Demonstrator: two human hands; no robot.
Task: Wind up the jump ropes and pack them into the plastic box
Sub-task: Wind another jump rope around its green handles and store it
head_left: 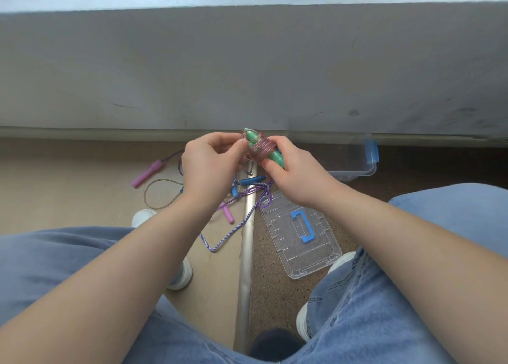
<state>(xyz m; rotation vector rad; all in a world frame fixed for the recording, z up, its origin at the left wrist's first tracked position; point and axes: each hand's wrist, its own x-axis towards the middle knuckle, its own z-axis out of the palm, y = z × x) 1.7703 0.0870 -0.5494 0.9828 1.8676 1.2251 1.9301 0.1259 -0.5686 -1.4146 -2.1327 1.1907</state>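
Both my hands hold a jump rope with green handles [270,154], its pinkish cord coiled round the handles. My right hand [291,171] grips the lower end of the handles. My left hand [211,163] pinches the cord at the bundle's left side. Below on the floor lie a rope with pink handles [148,172], a rope with blue handles [253,180] and a blue-white twisted cord [220,244]. The clear plastic box [354,165] with a blue latch stands open at the right, by the wall. What is inside it is partly hidden by my right hand.
The box's clear lid [301,234] with a blue handle lies flat on the dark carpet. A metal floor strip [247,242] runs between my legs. A grey wall [247,69] closes the far side. My knees in jeans and white shoes [181,273] flank the ropes.
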